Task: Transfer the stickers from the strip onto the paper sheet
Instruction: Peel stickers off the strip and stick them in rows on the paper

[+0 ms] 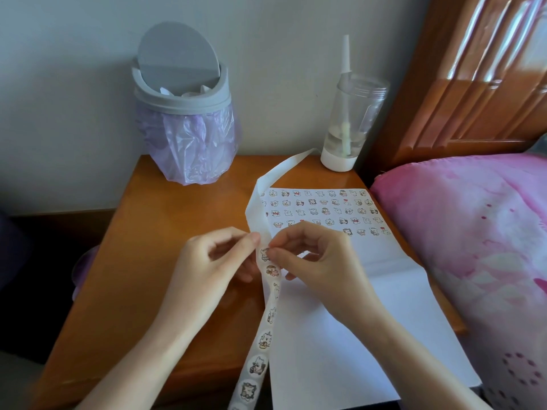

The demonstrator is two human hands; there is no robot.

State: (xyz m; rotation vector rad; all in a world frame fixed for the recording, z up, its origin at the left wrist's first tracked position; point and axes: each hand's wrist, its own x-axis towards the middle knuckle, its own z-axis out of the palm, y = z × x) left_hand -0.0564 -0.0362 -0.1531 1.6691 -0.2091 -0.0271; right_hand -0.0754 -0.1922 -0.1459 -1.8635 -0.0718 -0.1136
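A: Where is the sticker strip (268, 294) located?

B: It is held above the tabletop (154, 232), at the left edge of the paper sheet (370, 306).

A: How are the hands set?

B: The strip is pinched by the left hand (207, 261). A sticker (264, 253) is gripped by the right hand (313, 258) fingertips.

Both hands raised, left (213, 258) and right (313, 255) fingertips pinched.

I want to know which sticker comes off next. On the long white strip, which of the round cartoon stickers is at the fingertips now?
The topmost sticker on the long white strip, pinched by the right hand; the others hang untouched below.
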